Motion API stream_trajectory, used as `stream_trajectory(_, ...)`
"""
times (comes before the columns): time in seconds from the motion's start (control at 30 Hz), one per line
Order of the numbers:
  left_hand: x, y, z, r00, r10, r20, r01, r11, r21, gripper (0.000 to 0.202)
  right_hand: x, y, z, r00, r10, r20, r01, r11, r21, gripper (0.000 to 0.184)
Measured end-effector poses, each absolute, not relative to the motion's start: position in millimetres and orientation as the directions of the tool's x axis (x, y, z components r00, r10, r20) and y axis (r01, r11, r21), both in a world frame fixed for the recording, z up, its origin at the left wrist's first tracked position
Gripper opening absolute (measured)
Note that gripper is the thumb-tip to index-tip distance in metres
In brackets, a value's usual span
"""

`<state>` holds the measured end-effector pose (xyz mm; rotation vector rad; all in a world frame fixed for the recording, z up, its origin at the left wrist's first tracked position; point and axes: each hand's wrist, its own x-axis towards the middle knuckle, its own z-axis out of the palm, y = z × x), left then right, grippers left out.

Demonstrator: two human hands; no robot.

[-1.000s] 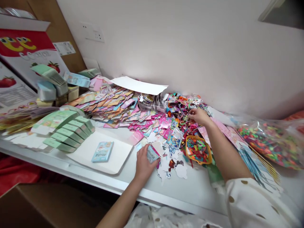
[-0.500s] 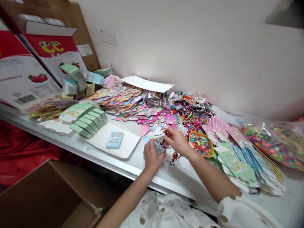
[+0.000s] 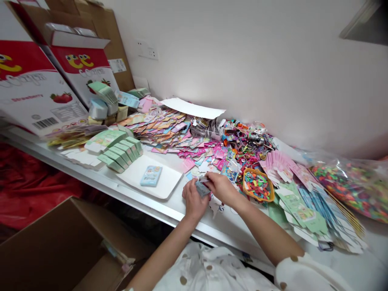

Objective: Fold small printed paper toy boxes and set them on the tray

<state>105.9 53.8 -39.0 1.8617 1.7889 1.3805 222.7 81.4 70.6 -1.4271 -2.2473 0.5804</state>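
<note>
**Two-handed pinch near the front edge**

A small blue-grey packet [image 3: 202,188] sits between left hand [image 3: 192,201] and right hand [image 3: 222,188], over white die-cut paper scraps [image 3: 216,207], near the edge of the white bench [image 3: 121,188]. Right grip pinches the packet's upper edge, fingertips pressed together; left grip holds it from below, fingers curled. Just left: pale blue card box [image 3: 150,176] on a white tray [image 3: 135,173]. Just right: orange basket [image 3: 266,198] of coloured paper bits.

White sleeve [image 3: 303,273] — brown polka dots
</note>
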Motion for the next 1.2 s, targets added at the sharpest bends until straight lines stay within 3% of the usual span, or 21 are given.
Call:
stream_trajectory(0.13,104.6,52.6,-45.8,-0.194,0.869,0.455,0.672,-0.220,0.707,0.062,219.5,75.2,58.8,-0.374,0.923,0.092,0.767,0.364,-0.528,0.030)
stream_trajectory(0.27,107.3,54.3,-55.2,-0.214,0.843,0.493,0.654,-0.251,0.713,0.061,214.1,70.0,49.4,-0.336,0.927,0.164,0.766,0.371,-0.526,0.022)
stream_trajectory(0.4,106.0,60.8,-59.8,-0.274,0.839,0.470,0.613,-0.224,0.757,0.055,208.9,64.3,47.2,-0.438,0.890,0.126,0.751,0.439,-0.493,0.022)
stream_trajectory(0.47,102.3,64.2,-58.2,-0.328,0.863,0.383,0.551,-0.154,0.820,0.060,211.1,62.3,46.5,-0.439,0.871,0.220,0.671,0.480,-0.565,0.024)
stream_trajectory(0.53,98.7,65.8,-55.5,-0.367,0.879,0.303,0.454,-0.115,0.884,0.072,216.5,61.8,42.0,-0.262,0.898,0.353,0.587,0.439,-0.680,0.023)
stream_trajectory(0.57,97.6,65.6,-54.4,-0.369,0.885,0.285,0.407,-0.121,0.905,0.076,219.7,62.1,37.6,-0.135,0.927,0.351,0.540,0.366,-0.758,0.024)
stream_trajectory(0.63,97.2,63.1,-53.9,-0.345,0.892,0.292,0.358,-0.162,0.919,0.081,224.7,63.4,25.1,0.030,0.988,0.153,0.387,0.130,-0.913,0.029)
stream_trajectory(0.7,97.6,58.7,-55.4,-0.307,0.897,0.317,0.364,-0.196,0.910,0.082,226.2,64.9,10.4,-0.026,0.993,-0.113,0.197,-0.106,-0.975,0.037)
stream_trajectory(0.77,96.1,53.8,-57.0,-0.282,0.900,0.331,0.379,-0.212,0.901,0.082,224.5,66.0,-1.8,-0.116,0.967,-0.226,0.075,-0.218,-0.973,0.038)
stream_trajectory(0.87,87.1,48.5,-54.8,-0.170,0.923,0.346,0.343,-0.274,0.898,0.075,220.7,68.0,-9.8,-0.108,0.982,-0.154,0.076,-0.146,-0.986,0.029)
stream_trajectory(0.93,78.9,47.7,-49.3,-0.107,0.945,0.310,0.253,-0.276,0.927,0.053,219.4,70.2,-10.2,-0.093,0.993,-0.066,0.148,-0.052,-0.988,0.025)
stream_trajectory(1.0,72.0,49.5,-41.9,-0.125,0.975,0.185,0.109,-0.172,0.979,0.040,219.4,72.7,-9.7,-0.083,0.997,0.004,0.219,0.022,-0.976,0.027)
stream_trajectory(1.1,64.7,55.8,-30.9,-0.142,0.989,-0.050,-0.095,0.036,0.995,0.043,220.0,75.3,-10.3,-0.072,0.996,0.051,0.294,0.070,-0.953,0.033)
stream_trajectory(1.2,57.4,62.3,-23.0,-0.053,0.996,-0.078,-0.120,0.071,0.990,0.039,220.3,75.0,-10.0,-0.096,0.987,0.129,0.374,0.156,-0.914,0.030)
